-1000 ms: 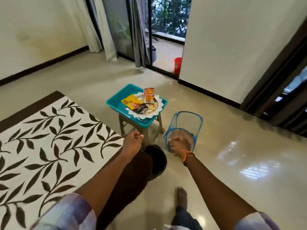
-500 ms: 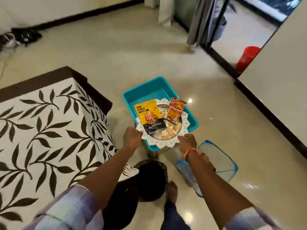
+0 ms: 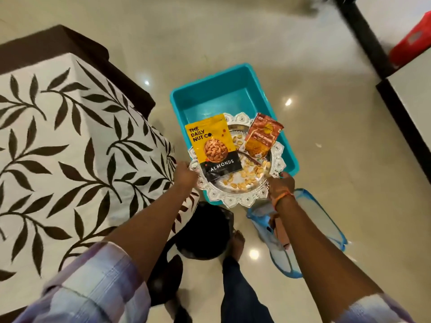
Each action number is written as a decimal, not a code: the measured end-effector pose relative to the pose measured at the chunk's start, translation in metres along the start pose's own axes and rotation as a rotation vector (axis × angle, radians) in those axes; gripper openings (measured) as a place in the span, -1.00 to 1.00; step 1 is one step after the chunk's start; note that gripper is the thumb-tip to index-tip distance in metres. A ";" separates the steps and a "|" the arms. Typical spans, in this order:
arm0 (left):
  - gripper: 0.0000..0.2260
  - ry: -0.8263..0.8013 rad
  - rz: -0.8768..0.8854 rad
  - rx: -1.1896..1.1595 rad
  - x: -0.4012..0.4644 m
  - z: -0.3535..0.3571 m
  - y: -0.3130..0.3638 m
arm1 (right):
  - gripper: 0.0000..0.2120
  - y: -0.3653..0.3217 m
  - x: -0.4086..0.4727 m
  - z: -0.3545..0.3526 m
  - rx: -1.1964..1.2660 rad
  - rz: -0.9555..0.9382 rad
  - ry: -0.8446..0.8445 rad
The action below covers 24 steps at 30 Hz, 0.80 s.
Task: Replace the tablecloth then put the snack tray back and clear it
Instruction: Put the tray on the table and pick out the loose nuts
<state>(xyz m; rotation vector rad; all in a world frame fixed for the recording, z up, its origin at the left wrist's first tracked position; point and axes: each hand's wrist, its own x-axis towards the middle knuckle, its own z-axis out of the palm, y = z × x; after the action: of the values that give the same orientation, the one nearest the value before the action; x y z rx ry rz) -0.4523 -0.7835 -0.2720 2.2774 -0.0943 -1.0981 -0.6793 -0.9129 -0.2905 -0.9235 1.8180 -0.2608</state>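
Over teal plastic tub (image 3: pixel 224 99), both hands' fingers curled on scalloped silver snack tray (image 3: pixel 242 197) rim, L (image 3: pixel 185 174) & R (image 3: pixel 281 185), glossy almond pouch (image 3: pixel 213 148) atop.

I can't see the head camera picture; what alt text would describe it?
Seen from above, a person's left hand and right hand grip opposite edges of a silver snack tray resting on a teal tub. It carries an almonds packet, an orange packet and loose nuts.

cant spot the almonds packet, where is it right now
In the head view, the almonds packet lies on the left side of the silver tray, beside the orange snack packet, just beyond the left hand, over the teal tub.
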 end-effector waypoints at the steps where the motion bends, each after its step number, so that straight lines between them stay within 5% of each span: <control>1: -0.93 0.021 0.012 0.018 0.004 0.002 -0.003 | -0.46 0.000 0.004 0.000 0.003 -0.021 -0.011; 9: -0.85 -0.092 0.035 -0.241 -0.006 -0.015 0.009 | -0.43 -0.027 -0.007 -0.020 0.044 -0.118 -0.074; 17: -0.76 -0.211 0.190 -0.480 -0.104 -0.104 0.069 | -0.93 -0.088 -0.099 -0.043 0.181 -0.383 -0.159; 20: -0.73 -0.189 0.251 -0.514 -0.138 -0.151 0.073 | -0.75 -0.113 -0.169 -0.045 0.273 -0.407 -0.217; 24: -0.70 -0.175 0.333 -0.605 -0.185 -0.225 0.049 | -0.84 -0.119 -0.247 -0.026 0.339 -0.458 -0.290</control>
<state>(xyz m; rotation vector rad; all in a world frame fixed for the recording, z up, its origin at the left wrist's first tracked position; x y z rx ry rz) -0.3995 -0.6559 -0.0104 1.5626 -0.1776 -0.9799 -0.6042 -0.8285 -0.0396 -1.0620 1.2342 -0.6638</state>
